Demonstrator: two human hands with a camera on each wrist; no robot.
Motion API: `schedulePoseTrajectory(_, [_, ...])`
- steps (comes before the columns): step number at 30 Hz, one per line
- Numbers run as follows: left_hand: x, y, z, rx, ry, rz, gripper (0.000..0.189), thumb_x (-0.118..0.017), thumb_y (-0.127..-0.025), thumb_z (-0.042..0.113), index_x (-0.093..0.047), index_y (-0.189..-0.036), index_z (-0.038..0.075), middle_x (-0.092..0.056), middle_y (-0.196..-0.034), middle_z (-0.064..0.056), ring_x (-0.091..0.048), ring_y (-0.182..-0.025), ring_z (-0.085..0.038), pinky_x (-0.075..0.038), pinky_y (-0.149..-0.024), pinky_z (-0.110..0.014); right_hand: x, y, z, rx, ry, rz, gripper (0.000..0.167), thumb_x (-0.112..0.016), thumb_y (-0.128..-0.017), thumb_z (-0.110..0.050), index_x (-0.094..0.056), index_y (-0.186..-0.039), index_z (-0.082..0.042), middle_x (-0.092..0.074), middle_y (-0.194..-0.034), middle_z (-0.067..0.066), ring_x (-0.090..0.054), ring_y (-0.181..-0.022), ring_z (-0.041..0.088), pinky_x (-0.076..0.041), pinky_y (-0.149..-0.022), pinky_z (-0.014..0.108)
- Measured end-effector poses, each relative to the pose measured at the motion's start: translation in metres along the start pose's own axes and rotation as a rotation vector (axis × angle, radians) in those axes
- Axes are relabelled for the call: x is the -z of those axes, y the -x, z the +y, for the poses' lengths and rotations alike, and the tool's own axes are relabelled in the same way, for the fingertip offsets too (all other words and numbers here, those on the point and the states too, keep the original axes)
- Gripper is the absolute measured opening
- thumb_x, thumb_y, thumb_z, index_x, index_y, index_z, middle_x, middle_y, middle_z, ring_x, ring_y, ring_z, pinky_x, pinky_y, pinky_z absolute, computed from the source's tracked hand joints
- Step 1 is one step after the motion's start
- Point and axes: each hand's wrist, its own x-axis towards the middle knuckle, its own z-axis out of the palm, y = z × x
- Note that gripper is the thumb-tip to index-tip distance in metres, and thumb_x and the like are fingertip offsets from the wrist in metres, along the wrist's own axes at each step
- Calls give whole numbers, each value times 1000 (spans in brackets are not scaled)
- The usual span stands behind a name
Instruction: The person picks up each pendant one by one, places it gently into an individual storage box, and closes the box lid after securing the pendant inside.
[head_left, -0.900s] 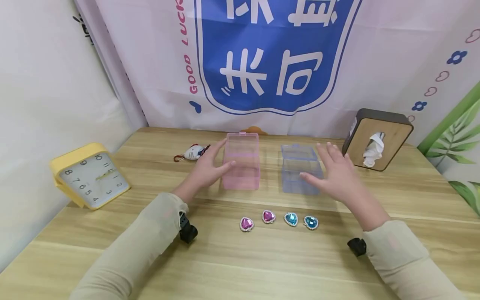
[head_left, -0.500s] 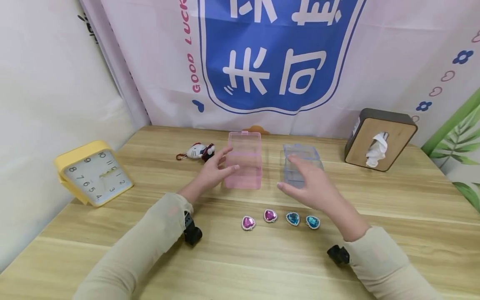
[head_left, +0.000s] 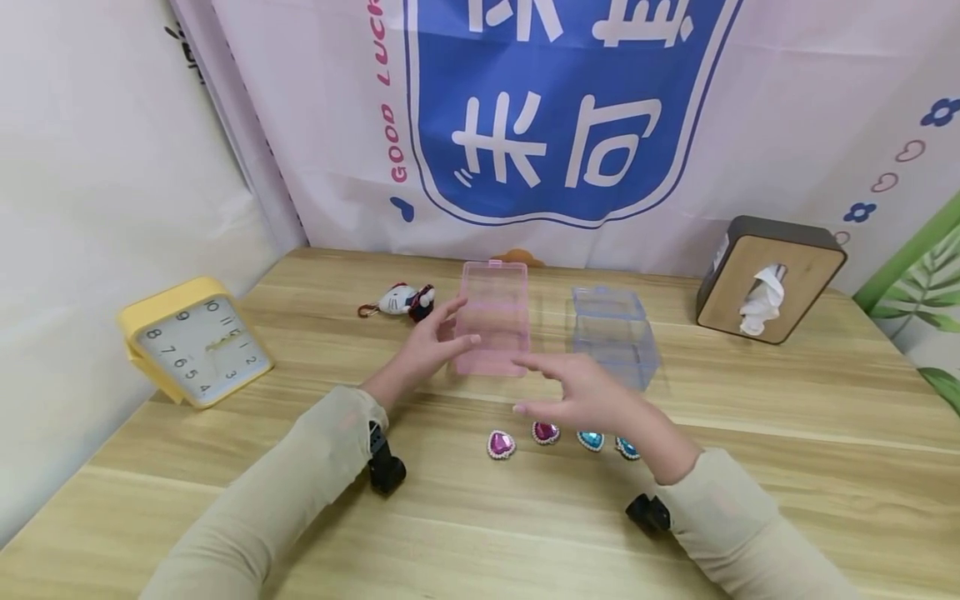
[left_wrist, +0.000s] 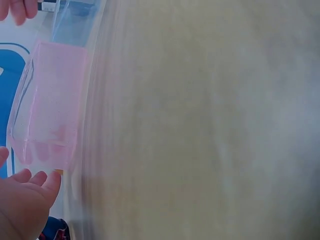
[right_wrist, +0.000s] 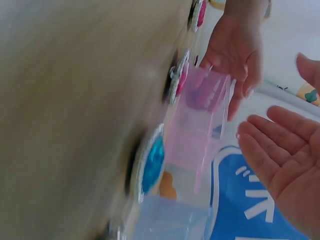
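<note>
A clear pink plastic box (head_left: 491, 321) with its lid raised stands mid-table, and a clear blue box (head_left: 615, 342), its lid also up, is to its right. My left hand (head_left: 423, 346) is at the pink box's left side, fingers extended and slightly bent, holding nothing. Over the table in front of the two boxes hovers my right hand (head_left: 581, 396), fingers relaxed and grasping nothing. Below it lie heart-shaped gems with beaded rims: a light pink one (head_left: 501, 445), a magenta one (head_left: 546, 432), a blue one (head_left: 591, 440) and another blue one (head_left: 627, 448), the last partly hidden by the right wrist.
A yellow clock (head_left: 198, 342) stands at the left. Behind the left hand lies a white cat plush keychain (head_left: 397, 300). At the back right, a tissue box (head_left: 772, 279) leans near the printed curtain (head_left: 570, 125).
My right hand has moved left from beside the blue box to in front of the pink one, uncovering the blue box. My left hand has shifted slightly; the gems and boxes stay put.
</note>
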Motion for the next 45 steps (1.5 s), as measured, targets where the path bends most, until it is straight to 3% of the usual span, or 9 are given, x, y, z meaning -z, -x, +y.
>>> schedulePoseTrajectory(5, [-2, 0, -2, -34, 28, -11, 75, -68, -83, 23, -27, -146, 16, -27, -150, -14, -38, -130, -33, -37, -106, -46, -7, -7, -1, 61, -50, -65, 52, -68, -83, -28, -54, -127, -4, -61, -121, 14, -61, -104, 30, -53, -89, 39])
schedulePoseTrajectory(12, [-4, -1, -8, -70, 68, -14, 76, -67, -83, 17, -25, -146, 9, -27, -148, -19, -37, -130, -36, -37, -107, -45, -18, -13, 0, 0, -192, -245, 50, -69, -83, -25, -56, -125, -1, -59, -124, 12, -59, -109, 27, -51, -93, 33])
schedulePoseTrajectory(16, [-5, -1, -11, -74, 73, -11, 76, -67, -83, 17, -25, -146, 9, -27, -149, -16, -35, -132, -34, -33, -109, -44, -23, -16, 2, -15, -225, -304, 49, -70, -82, -22, -56, -124, -1, -59, -124, 10, -57, -111, 26, -51, -93, 29])
schedulePoseTrajectory(23, [-5, -2, -14, -82, 91, -25, 77, -67, -84, 17, -22, -146, 7, -21, -152, -14, -25, -138, -30, -23, -115, -39, -28, -19, 6, 117, -142, -299, 44, -74, -78, -17, -61, -116, 2, -64, -111, 11, -60, -99, 21, -54, -85, 23])
schedulePoseTrajectory(32, [-5, -1, -14, -84, 91, -14, 72, -63, -87, 14, -23, -145, 4, -19, -153, -15, -19, -140, -28, -18, -117, -37, -38, -24, 9, 147, -146, -316, 38, -73, -79, -15, -63, -112, 1, -64, -105, 9, -61, -94, 16, -52, -82, 17])
schedulePoseTrajectory(38, [-5, -1, -17, -66, 93, -7, 73, -64, -86, 14, -23, -146, 8, -19, -153, -13, -20, -140, -25, -19, -116, -35, -43, -27, 11, 227, -99, -299, 32, -73, -79, -15, -66, -108, -2, -65, -100, 6, -60, -89, 13, -52, -79, 16])
schedulePoseTrajectory(45, [-5, -2, -18, -39, 109, -9, 75, -65, -86, 18, -22, -147, 13, -19, -153, -11, -23, -139, -26, -22, -116, -35, -45, -30, 13, 237, -88, -299, 28, -72, -80, -13, -68, -105, -4, -65, -96, 4, -59, -86, 11, -52, -76, 15])
